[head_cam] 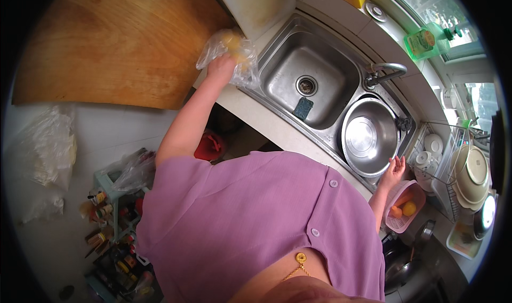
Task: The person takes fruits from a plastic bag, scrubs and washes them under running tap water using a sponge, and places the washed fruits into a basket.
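My left hand [221,69] is closed on a clear plastic bag [250,73] with yellow items inside that I cannot identify. The bag lies at the left edge of the stainless steel sink [280,69], beside a large wooden board [120,43]. My right hand [392,174] has its fingers apart and holds nothing visible. It is at the near right rim of a round stainless steel basin [362,143]; whether it touches the rim, I cannot tell. A dark green scouring sponge [303,108] lies in the sink bowl near the drain [307,86].
A faucet [386,77] rises behind the basin. A pink plastic basket [404,213] with orange and yellow produce stands by my right forearm. A wire dish rack [440,171] holds dishes at right. A green pump bottle [428,41] stands on the sill. A cutting board [260,7] is beyond the bag.
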A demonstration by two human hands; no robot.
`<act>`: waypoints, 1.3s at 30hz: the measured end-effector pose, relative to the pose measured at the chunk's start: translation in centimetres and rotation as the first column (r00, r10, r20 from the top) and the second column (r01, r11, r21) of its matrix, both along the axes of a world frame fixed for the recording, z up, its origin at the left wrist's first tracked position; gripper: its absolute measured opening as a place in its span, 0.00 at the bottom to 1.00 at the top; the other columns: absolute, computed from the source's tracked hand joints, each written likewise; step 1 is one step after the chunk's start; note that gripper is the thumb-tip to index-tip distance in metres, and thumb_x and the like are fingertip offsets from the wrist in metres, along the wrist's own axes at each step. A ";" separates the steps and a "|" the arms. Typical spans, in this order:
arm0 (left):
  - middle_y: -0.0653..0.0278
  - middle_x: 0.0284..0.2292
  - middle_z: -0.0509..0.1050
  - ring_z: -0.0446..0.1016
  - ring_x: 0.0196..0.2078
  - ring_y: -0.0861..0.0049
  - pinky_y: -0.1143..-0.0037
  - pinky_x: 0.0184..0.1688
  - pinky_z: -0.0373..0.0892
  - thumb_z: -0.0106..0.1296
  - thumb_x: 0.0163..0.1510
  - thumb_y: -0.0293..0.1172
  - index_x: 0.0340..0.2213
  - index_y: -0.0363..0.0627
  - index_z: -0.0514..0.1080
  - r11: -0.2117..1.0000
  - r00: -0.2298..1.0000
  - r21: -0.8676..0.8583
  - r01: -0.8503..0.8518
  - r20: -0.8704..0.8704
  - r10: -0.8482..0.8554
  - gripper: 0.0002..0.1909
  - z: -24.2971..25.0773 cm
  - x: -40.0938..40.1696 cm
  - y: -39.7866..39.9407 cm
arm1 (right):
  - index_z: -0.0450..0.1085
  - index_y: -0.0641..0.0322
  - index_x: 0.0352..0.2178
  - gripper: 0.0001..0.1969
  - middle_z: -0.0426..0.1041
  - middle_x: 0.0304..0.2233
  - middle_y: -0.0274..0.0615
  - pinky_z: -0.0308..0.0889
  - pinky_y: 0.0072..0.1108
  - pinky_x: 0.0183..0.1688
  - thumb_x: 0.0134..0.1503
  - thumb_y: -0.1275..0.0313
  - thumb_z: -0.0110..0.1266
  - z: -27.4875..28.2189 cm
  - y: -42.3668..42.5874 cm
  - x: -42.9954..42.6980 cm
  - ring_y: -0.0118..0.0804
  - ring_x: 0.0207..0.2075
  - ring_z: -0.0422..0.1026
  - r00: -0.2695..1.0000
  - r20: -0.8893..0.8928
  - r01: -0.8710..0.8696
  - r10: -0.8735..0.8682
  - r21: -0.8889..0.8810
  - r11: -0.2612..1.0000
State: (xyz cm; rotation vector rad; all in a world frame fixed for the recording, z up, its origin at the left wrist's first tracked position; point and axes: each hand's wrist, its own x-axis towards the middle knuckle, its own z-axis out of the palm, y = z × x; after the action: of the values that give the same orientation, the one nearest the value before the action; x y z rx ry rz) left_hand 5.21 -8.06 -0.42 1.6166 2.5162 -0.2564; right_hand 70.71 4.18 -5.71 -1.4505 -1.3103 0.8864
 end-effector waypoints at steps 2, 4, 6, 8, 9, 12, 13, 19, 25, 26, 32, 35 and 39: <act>0.50 0.41 0.72 0.73 0.40 0.58 0.65 0.38 0.70 0.42 0.49 0.27 0.33 0.40 0.74 0.988 0.993 0.114 0.108 -0.060 -0.101 0.12 0.7 0.8 2.2 | 0.55 0.65 0.53 0.21 0.67 0.42 0.42 0.64 0.17 0.45 0.58 0.76 0.45 0.4 -0.5 -0.8 0.30 0.39 0.69 1.000 -0.002 -0.007 0.007 -0.019 1.000; 0.50 0.41 0.72 0.72 0.41 0.58 0.65 0.39 0.70 0.44 0.48 0.26 0.33 0.40 0.74 0.998 0.998 0.015 0.055 -0.034 -0.054 0.11 0.3 0.6 4.3 | 0.55 0.65 0.52 0.21 0.67 0.42 0.42 0.64 0.17 0.43 0.58 0.77 0.46 0.4 -0.9 -1.0 0.29 0.38 0.70 1.000 -0.004 -0.022 0.022 -0.010 1.000; 0.49 0.41 0.72 0.72 0.41 0.57 0.65 0.41 0.69 0.46 0.47 0.26 0.32 0.39 0.74 0.996 1.000 -0.088 0.002 -0.017 -0.004 0.10 -0.8 -0.3 5.6 | 0.56 0.66 0.52 0.21 0.67 0.42 0.42 0.65 0.15 0.41 0.57 0.79 0.45 0.6 -1.4 -1.6 0.27 0.36 0.70 0.999 0.000 -0.044 0.044 -0.011 0.999; 0.49 0.41 0.72 0.72 0.42 0.56 0.66 0.44 0.68 0.53 0.42 0.26 0.37 0.38 0.71 0.993 0.983 -0.115 0.027 0.184 -0.005 0.17 -3.0 -1.3 5.7 | 0.56 0.65 0.52 0.21 0.67 0.42 0.42 0.65 0.15 0.41 0.57 0.79 0.45 0.6 -1.9 -1.8 0.27 0.36 0.70 0.998 0.016 -0.059 0.059 -0.020 0.998; 0.49 0.41 0.72 0.72 0.42 0.56 0.66 0.44 0.68 0.53 0.42 0.26 0.37 0.38 0.71 0.993 0.982 -0.116 0.032 0.188 -0.010 0.17 -4.3 -1.5 5.5 | 0.56 0.65 0.52 0.21 0.67 0.42 0.42 0.65 0.15 0.41 0.57 0.79 0.45 0.5 -2.2 -1.8 0.27 0.36 0.70 0.997 0.030 -0.077 0.078 -0.028 0.997; 0.49 0.42 0.71 0.70 0.45 0.57 0.68 0.48 0.66 0.58 0.37 0.28 0.44 0.38 0.66 1.000 0.970 -0.021 -0.006 0.243 0.011 0.28 -6.1 -1.6 5.0 | 0.57 0.63 0.52 0.21 0.67 0.43 0.42 0.66 0.16 0.40 0.57 0.79 0.46 0.5 -2.8 -2.5 0.28 0.36 0.70 0.995 0.051 -0.084 0.086 -0.037 0.996; 0.49 0.43 0.70 0.69 0.47 0.57 0.68 0.50 0.65 0.59 0.37 0.30 0.46 0.38 0.63 0.995 0.936 -0.049 -0.091 0.336 0.102 0.31 -5.8 -1.4 4.9 | 0.57 0.63 0.53 0.21 0.66 0.43 0.42 0.66 0.16 0.40 0.57 0.79 0.46 0.6 -3.0 -2.6 0.28 0.36 0.70 0.994 0.056 -0.089 0.091 -0.043 0.995; 0.49 0.44 0.69 0.68 0.47 0.60 0.70 0.48 0.65 0.60 0.37 0.32 0.48 0.40 0.62 0.991 0.924 0.045 -0.125 0.369 0.100 0.33 -3.3 -2.9 2.4 | 0.59 0.62 0.52 0.20 0.68 0.42 0.41 0.66 0.16 0.42 0.57 0.78 0.46 0.9 -3.2 -3.7 0.26 0.37 0.70 0.989 0.091 -0.112 0.121 -0.094 0.989; 0.61 0.39 0.72 0.71 0.38 0.74 0.77 0.39 0.68 0.62 0.38 0.38 0.47 0.42 0.63 0.882 0.519 0.020 -0.471 0.815 0.258 0.34 8.1 -3.6 0.8 | 0.60 0.62 0.51 0.19 0.70 0.41 0.42 0.66 0.16 0.41 0.57 0.77 0.46 0.6 -2.0 -5.0 0.26 0.37 0.71 0.968 0.106 -0.209 0.227 -0.154 0.966; 0.62 0.39 0.71 0.70 0.37 0.75 0.78 0.39 0.67 0.63 0.38 0.40 0.48 0.41 0.63 0.764 0.378 -0.044 -0.644 0.850 0.368 0.35 10.7 -3.2 0.0 | 0.60 0.62 0.51 0.19 0.70 0.41 0.42 0.66 0.16 0.41 0.57 0.77 0.46 0.4 -1.5 -5.7 0.27 0.37 0.71 0.961 0.099 -0.243 0.260 -0.157 0.957; 0.58 0.40 0.72 0.71 0.42 0.73 0.76 0.43 0.67 0.63 0.38 0.44 0.48 0.37 0.62 0.839 0.826 0.371 -0.399 0.542 0.153 0.38 14.4 -3.2 -2.3 | 0.63 0.62 0.49 0.18 0.72 0.39 0.43 0.68 0.17 0.38 0.56 0.77 0.47 0.3 0.0 -7.1 0.28 0.34 0.74 0.940 0.187 -0.275 0.286 -0.085 0.958; 0.56 0.42 0.70 0.70 0.44 0.73 0.74 0.45 0.67 0.62 0.41 0.41 0.48 0.38 0.62 0.714 0.843 0.617 -0.330 0.533 -0.071 0.35 16.4 0.2 -2.8 | 0.63 0.62 0.49 0.18 0.72 0.40 0.43 0.68 0.17 0.38 0.56 0.78 0.47 0.2 1.2 -7.8 0.29 0.36 0.74 0.951 0.130 -0.270 0.280 -0.092 0.958; 0.59 0.42 0.69 0.69 0.45 0.71 0.73 0.48 0.66 0.55 0.47 0.38 0.48 0.39 0.62 0.657 0.337 0.509 -0.557 0.861 -0.381 0.29 16.8 7.2 -0.5 | 0.62 0.63 0.49 0.19 0.71 0.41 0.42 0.67 0.17 0.39 0.56 0.72 0.50 1.0 5.7 -10.1 0.31 0.38 0.73 0.957 -0.175 -0.260 0.231 -0.164 0.952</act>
State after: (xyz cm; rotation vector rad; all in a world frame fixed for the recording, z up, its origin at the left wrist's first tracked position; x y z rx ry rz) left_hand 12.44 -8.52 16.37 1.0700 1.6347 1.5664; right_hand 60.60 9.87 -4.71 -1.3447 -1.3379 1.2898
